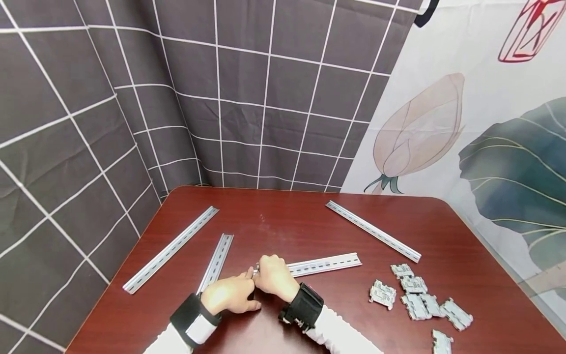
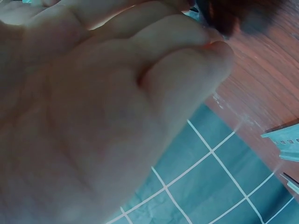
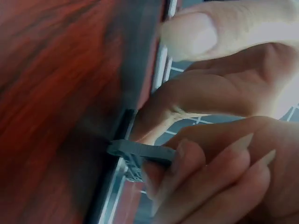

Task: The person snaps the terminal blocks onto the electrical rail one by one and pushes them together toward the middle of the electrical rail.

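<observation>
A slotted metal DIN rail (image 1: 325, 264) lies on the table with its left part under both hands. My right hand (image 1: 275, 278) pinches a small grey terminal block (image 3: 140, 150) against the rail's edge; its other fingers (image 3: 243, 163) are curled in. Just to the left, my left hand (image 1: 234, 294) has its thumb (image 3: 194, 35) and a finger bent at the same rail, close to the block. The left wrist view shows mostly the dim side of the left hand (image 2: 107, 107); its fingertips' contact is hidden there.
One more DIN rail (image 1: 216, 263) lies beside the left hand, another (image 1: 170, 250) farther left, and a third (image 1: 373, 230) at the back right. Several grey terminal blocks (image 1: 382, 294) are grouped at the right. A gridded dark curtain (image 1: 247, 123) hangs behind the table (image 1: 274, 216).
</observation>
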A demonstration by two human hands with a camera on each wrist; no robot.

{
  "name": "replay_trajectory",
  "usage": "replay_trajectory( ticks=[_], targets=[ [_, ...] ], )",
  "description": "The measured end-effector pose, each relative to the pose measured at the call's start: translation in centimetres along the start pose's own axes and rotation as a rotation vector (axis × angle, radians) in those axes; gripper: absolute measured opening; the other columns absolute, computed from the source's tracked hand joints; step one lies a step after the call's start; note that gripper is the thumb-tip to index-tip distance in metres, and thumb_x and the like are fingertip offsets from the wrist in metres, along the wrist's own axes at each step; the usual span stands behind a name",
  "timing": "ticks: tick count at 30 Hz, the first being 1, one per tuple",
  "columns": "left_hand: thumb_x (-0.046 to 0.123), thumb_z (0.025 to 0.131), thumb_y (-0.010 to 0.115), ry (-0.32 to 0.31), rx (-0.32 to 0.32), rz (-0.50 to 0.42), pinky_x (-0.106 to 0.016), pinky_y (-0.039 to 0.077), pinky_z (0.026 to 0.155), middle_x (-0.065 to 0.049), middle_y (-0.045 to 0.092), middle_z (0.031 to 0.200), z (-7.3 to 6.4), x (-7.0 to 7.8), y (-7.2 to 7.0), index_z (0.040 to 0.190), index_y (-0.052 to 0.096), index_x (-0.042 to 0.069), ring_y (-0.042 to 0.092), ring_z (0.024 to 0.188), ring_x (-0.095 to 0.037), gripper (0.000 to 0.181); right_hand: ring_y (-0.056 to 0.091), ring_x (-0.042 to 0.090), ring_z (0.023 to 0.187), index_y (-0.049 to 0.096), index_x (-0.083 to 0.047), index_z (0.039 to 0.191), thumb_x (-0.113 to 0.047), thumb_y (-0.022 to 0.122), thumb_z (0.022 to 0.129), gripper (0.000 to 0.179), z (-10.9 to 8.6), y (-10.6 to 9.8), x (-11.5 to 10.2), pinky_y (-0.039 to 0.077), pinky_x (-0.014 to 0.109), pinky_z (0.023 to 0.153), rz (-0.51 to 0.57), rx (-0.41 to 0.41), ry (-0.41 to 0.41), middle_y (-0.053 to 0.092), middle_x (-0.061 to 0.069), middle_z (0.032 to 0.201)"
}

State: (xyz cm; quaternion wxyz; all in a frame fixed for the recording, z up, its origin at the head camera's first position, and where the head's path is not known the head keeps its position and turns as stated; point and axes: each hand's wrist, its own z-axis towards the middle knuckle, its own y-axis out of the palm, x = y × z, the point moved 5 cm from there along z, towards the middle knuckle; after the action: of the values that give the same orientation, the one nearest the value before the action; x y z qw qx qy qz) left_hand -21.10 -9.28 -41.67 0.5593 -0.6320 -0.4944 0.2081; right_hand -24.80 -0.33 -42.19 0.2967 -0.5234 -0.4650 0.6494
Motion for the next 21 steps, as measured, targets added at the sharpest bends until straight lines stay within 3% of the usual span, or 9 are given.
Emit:
replay_trajectory(
  ticks=[3,6,12,21],
  targets=[
    [0.030,0.081,0.074,-0.003,-0.006,-0.006,-0.043,0.050,0.095,-0.031,0.045,0.142,0.0,0.1,0.1,0.101,0.071,-0.002,0.056,0.123,-0.035,0.038,0.051,0.019,0.050,0.050,-0.013,0.049,-0.018,0.069,0.072,0.031,-0.2,-0.1,0.0,0.040,0.027,0.045,0.018,-0.049,0.024,0.052,0.002,0.053],
    [0.030,0.081,0.075,-0.006,-0.005,-0.008,-0.043,0.049,0.098,-0.031,0.044,0.143,0.1,0.1,0.1,0.114,0.068,-0.002,0.055,0.125,-0.036,0.046,0.052,0.019,0.051,0.051,-0.013,0.049,-0.022,0.070,0.073,0.032,-0.4,-0.2,-0.1,0.040,0.027,0.045,0.019,-0.030,0.007,0.055,0.004,0.055],
    [0.030,0.080,0.075,-0.017,-0.003,-0.023,-0.044,0.047,0.100,-0.030,0.044,0.143,0.1,-0.1,0.1,0.122,0.064,-0.001,0.054,0.126,-0.035,0.053,0.052,0.019,0.052,0.048,-0.014,0.050,-0.022,0.070,0.072,0.032,-0.6,-0.6,-0.1,0.040,0.028,0.047,0.005,0.005,-0.023,0.054,0.003,0.057],
    [0.033,0.079,0.076,-0.025,0.003,-0.018,-0.040,0.047,0.101,-0.028,0.045,0.143,0.2,-0.4,0.2,0.128,0.058,-0.004,0.054,0.126,-0.033,0.065,0.043,0.015,0.049,0.038,-0.017,0.049,-0.008,0.066,0.066,0.034,-0.5,-1.2,0.0,0.034,0.026,0.045,0.056,0.008,-0.003,0.036,-0.005,0.051]
  ],
)
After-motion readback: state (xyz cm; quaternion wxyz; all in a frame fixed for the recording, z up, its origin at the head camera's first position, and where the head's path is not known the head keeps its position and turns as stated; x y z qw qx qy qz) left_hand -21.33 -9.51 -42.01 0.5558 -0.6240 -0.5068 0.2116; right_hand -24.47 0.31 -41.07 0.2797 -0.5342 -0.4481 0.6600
